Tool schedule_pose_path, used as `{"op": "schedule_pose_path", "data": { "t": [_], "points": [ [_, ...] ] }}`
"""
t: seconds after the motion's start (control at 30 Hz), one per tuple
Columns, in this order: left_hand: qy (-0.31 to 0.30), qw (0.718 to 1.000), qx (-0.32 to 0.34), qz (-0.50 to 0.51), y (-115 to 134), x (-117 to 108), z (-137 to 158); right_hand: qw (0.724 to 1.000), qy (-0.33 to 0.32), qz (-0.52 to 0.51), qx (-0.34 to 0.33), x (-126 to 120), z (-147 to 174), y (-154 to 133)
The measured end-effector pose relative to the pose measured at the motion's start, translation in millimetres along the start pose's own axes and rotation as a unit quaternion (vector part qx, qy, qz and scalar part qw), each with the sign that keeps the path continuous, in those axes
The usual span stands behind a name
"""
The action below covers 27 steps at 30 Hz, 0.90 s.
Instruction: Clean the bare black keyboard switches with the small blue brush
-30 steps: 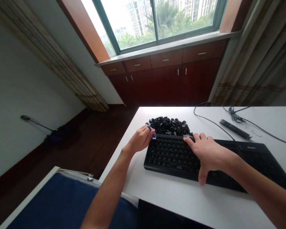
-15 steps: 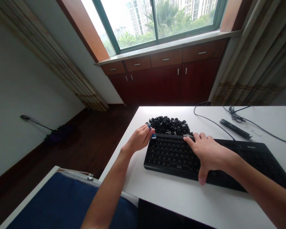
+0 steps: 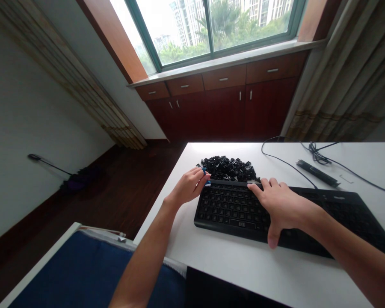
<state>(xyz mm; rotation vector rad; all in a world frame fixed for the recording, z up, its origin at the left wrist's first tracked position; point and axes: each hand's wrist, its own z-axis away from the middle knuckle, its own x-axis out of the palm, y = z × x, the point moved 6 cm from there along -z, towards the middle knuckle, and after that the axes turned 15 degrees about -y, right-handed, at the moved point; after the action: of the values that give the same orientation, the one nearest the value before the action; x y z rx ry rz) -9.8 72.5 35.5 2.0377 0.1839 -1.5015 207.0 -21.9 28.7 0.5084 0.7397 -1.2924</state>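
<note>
A black keyboard with its keycaps off lies across the white table. At its far left corner my left hand is closed in a pinch on a small blue and white tool. The fingers cover most of that tool, so its exact kind does not show. My right hand rests spread over the keyboard's middle, fingertips at the far edge and thumb by the near edge. Just behind the keyboard sits a heap of loose black keycaps.
On the right side of the white table lie a black strip-shaped part, a thin bent metal piece and a coiled black cable. A blue fabric surface with a white frame stands at lower left.
My left hand has shifted slightly to the right with the blue and white tool, at the keyboard's far left corner. My right hand stays where it was.
</note>
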Motion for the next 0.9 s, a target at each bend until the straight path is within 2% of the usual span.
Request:
{"op": "schedule_pose_path", "data": {
  "t": [0.43,0.73,0.9],
  "points": [
    [-0.017,1.000,-0.022,-0.003,-1.0,0.5,0.5,1.000,0.002,-0.001,-0.001,-1.4,-0.4,-1.2],
    [0.007,0.998,-0.041,-0.049,-3.1,-0.7,-0.8,1.000,0.000,-0.010,0.000,-1.8,2.3,-1.3],
    [0.008,0.998,-0.060,-0.020,-6.4,0.2,0.3,1.000,0.001,-0.017,0.001,-1.7,2.2,-0.7]
  ]
}}
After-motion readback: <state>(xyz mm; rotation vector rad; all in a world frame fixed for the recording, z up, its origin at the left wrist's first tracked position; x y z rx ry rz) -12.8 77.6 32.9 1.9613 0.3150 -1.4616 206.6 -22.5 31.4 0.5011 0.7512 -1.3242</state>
